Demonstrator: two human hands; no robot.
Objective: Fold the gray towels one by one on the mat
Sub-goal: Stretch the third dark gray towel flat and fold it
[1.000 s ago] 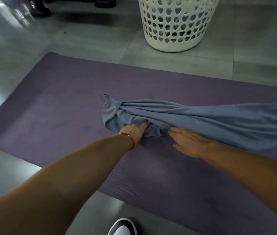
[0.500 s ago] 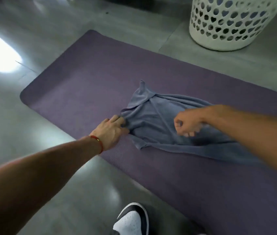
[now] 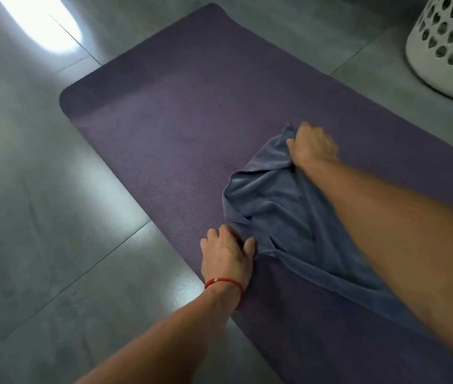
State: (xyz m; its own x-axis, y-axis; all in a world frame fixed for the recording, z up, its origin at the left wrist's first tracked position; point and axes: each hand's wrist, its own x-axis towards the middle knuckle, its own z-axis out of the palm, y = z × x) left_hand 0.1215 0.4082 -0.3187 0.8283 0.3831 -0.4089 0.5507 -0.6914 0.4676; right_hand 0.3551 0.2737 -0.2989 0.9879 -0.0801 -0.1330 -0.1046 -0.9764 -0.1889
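1. Floor tiles (image 3: pixel 53 245), gray and glossy, lie nearest and to the left; the mat (image 3: pixel 164 128) runs across them from near right to far left.
2. Left hand (image 3: pixel 226 253), a red bracelet (image 3: pixel 224 282) at its wrist, sits at the mat's near edge with fingers curled on the towel's near corner, apparently pinching it down.
3. Towel (image 3: pixel 283 212) lies rumpled on the mat between the hands and trails off to the right under the right forearm; it is not yet flat.
4. Right hand (image 3: pixel 314 148), blurred, clutches the towel's far corner, which is lifted a little off the mat.
5. Judged step: spreading this end square before any fold. To do it well, draw the two corners apart until the short edge is taut and straight, lay it down parallel to the mat's end, then smooth the bunched middle rightward.
6. Basket (image 3: pixel 447 48), white with heart-shaped holes, stands on the floor at far right, beyond the mat. Only its lower wall shows, so its contents cannot be told.
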